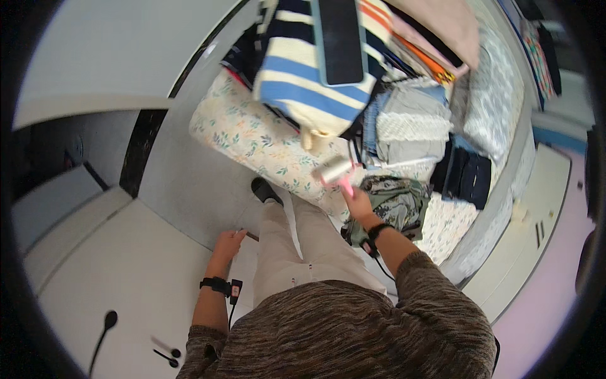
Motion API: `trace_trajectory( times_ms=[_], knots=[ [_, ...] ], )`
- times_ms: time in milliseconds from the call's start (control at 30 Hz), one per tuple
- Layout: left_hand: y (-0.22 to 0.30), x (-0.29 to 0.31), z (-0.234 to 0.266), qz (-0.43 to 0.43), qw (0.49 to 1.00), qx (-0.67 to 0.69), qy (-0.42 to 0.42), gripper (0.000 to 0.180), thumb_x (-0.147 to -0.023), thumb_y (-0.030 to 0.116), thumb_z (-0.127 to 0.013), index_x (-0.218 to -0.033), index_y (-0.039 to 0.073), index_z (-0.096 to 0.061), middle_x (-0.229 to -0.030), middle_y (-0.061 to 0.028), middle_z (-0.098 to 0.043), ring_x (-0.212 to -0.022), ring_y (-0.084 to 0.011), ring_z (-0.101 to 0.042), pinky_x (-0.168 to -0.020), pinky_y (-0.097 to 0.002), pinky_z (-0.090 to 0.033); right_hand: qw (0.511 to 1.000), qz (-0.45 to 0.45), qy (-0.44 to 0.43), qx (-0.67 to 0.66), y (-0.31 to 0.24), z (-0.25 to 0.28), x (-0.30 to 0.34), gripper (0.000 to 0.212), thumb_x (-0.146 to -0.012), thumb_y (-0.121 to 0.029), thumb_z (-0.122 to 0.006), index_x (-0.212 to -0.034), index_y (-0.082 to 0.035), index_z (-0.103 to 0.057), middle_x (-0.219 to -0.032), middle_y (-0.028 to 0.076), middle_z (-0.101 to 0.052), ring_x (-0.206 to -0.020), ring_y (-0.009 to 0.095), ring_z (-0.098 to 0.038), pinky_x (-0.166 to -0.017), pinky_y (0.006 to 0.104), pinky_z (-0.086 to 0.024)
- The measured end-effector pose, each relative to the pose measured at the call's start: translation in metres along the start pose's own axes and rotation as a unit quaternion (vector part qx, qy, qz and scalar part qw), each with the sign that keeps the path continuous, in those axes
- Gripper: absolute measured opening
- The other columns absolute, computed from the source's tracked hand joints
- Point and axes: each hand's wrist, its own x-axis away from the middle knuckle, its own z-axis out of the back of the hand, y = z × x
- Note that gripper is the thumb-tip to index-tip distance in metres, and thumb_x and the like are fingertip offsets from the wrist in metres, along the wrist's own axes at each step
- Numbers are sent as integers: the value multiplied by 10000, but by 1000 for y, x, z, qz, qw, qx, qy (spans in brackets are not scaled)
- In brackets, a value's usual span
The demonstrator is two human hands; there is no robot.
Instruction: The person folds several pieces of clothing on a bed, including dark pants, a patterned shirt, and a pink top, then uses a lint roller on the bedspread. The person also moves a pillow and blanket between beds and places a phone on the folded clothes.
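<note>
My right hand (359, 204) grips the pink handle of a lint roller (334, 170), its white roll held over the edge of a flower-patterned bed cover (259, 136). Just beyond the roll lies a striped knit garment (309, 95) in cream, blue and navy, with a phone (341, 41) on top. A camouflage garment (398, 202) is spread beside my right wrist. Low on the left, my left hand (228, 245) is near a white cabinet front, its fingers pinched together. Whatever they may hold is too small to make out.
Folded grey clothes (413, 123) and dark folded trousers (467, 174) lie on the bed, with a grey-white patterned pillow (495, 95) behind. White cabinets (113, 271) stand at left, and a dark slipper (265, 189) is on my foot. A white drawer unit (524, 240) stands at right.
</note>
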Motion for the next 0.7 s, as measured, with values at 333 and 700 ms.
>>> trace_trajectory(
  times_ms=[333,700],
  knots=[
    [33,-2,27,-67,953,-284,-77,485,-847,376,-569,-767,-101,-601,-660,-211,-609,-616,-313,-572,-612,-439,-443,983,-68,-131,107,69,-100,52,595,-941,-491,-360,-1096,41,-578,-1111,284,-587,-1021,436,-562,-884,485,-440],
    [128,31,63,-98,983,-145,-59,336,-789,270,-695,-599,36,-548,-533,-57,-492,-479,-166,-473,-463,-344,-356,989,-83,2,-122,31,-33,108,693,-860,-624,-448,-1067,11,-631,-1079,266,-609,-1029,423,-555,-893,439,-431]
  ],
)
